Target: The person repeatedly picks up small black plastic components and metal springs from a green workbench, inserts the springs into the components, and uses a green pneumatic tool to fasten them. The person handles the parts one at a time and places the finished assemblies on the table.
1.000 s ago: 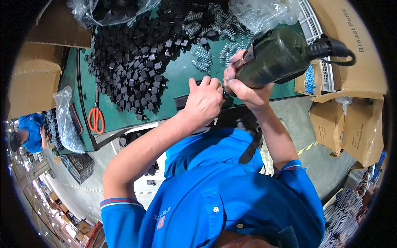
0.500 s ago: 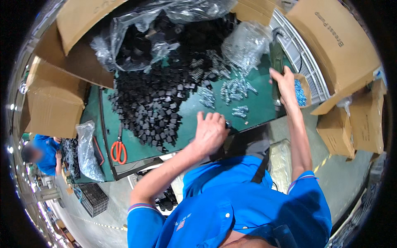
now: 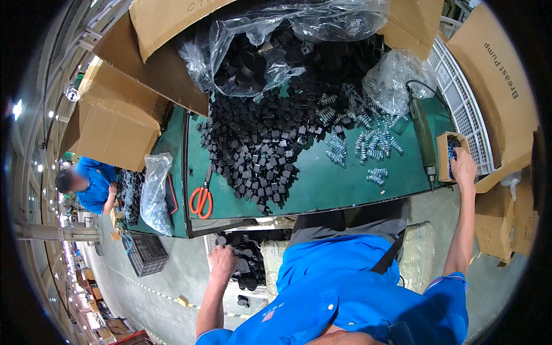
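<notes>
Nearest, the left hand (image 3: 221, 260) reaches below the green desk (image 3: 322, 187) into a bin of round black plastic parts (image 3: 248, 265); whether it grips one cannot be told. The right hand (image 3: 463, 168) rests on a small cardboard box of blue pieces (image 3: 449, 154) at the desk's right edge, its fingers curled over the rim. Beside it lies a dark green electric screwdriver (image 3: 422, 133). Farther off lie orange-handled scissors (image 3: 201, 198), a heap of small black square parts (image 3: 259, 152) and metal springs (image 3: 368, 138).

We are looking down on a green-topped workbench (image 3: 339, 187) standing on a grey concrete floor (image 3: 172, 270). Open cardboard boxes (image 3: 123, 123) are lining its far and left edges. A yellow floor line (image 3: 146, 290) is running along the near left. Ceiling lights (image 3: 16, 109) are glowing at far left.
</notes>
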`<state>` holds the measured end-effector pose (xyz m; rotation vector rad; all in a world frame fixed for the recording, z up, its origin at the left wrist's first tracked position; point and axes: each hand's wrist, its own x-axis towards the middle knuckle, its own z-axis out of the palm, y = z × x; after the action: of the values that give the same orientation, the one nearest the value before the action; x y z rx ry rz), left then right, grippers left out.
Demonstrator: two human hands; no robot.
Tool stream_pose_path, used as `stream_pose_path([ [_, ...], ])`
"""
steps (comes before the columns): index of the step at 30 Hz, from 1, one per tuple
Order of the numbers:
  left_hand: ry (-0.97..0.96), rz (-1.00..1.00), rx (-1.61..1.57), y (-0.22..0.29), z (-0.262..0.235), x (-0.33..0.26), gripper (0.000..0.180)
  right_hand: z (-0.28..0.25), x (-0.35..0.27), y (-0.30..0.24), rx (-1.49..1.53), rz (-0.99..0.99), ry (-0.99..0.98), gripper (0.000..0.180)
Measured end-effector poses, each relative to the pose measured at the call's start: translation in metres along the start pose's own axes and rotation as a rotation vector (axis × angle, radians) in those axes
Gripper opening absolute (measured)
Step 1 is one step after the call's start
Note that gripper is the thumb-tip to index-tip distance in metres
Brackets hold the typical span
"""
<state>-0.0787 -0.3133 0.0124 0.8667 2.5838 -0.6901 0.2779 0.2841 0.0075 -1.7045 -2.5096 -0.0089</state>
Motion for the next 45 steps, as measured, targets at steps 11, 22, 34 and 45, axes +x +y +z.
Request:
stream_pose_path([
  [11,0.342,0.370,-0.673,0.166,-0.209,0.149,0.032,0.014,-0.011,-0.002,0.103,0.080,0.056,0.015],
  [22,0.652,0.456,-0.579,0.215,-0.286,0.335,0.040,0.016,-0.010,-0.004,0.091,0.118,-0.004,0.018],
  [34,0.833,0.534,-0.142,0.258,-0.284,0.415,0.037,0.020,-0.009,-0.011,0.306,0.224,0.145,0.028],
  [45,1.116,0.689,-0.263,0.182,-0.284,0.313,0.034,0.036,-0.017,0.007,0.927,0.266,0.196,0.016],
])
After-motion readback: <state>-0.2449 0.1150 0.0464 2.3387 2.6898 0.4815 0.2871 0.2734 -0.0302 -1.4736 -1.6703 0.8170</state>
